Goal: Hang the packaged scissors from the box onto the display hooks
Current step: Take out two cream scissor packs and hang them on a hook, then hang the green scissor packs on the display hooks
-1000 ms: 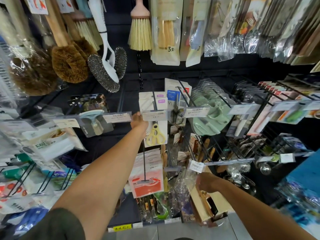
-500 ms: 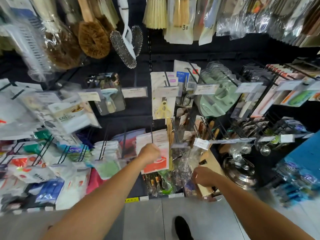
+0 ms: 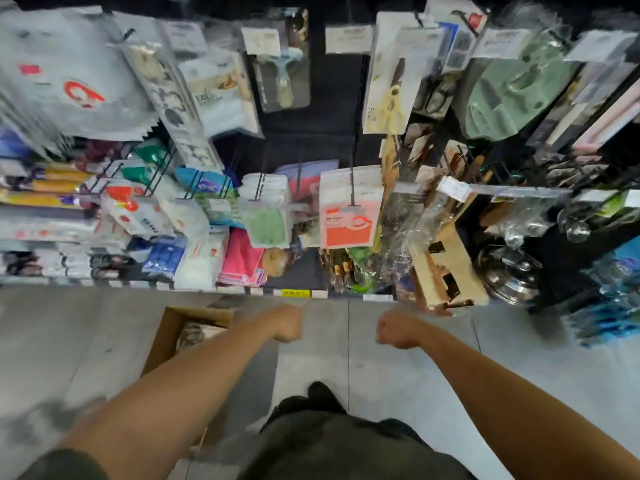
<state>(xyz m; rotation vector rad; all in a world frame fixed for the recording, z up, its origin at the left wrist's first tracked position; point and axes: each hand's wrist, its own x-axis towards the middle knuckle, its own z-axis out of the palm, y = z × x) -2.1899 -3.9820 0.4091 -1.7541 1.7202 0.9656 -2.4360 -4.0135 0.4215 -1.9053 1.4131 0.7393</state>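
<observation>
Down on the floor (image 3: 398, 375) by the foot of the rack, the box (image 3: 173, 332) stood open with packets inside. One pack of scissors (image 3: 389, 95) already hung on its hook above. Both the left hand (image 3: 287, 323) and right hand (image 3: 394, 329) hung curled and empty, so more packets seemingly remained to fetch.

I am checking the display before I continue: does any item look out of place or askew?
Yes. A brown carton at the bottom right of the rack leans tilted among the hanging goods. The rest is too blurred to judge.
</observation>
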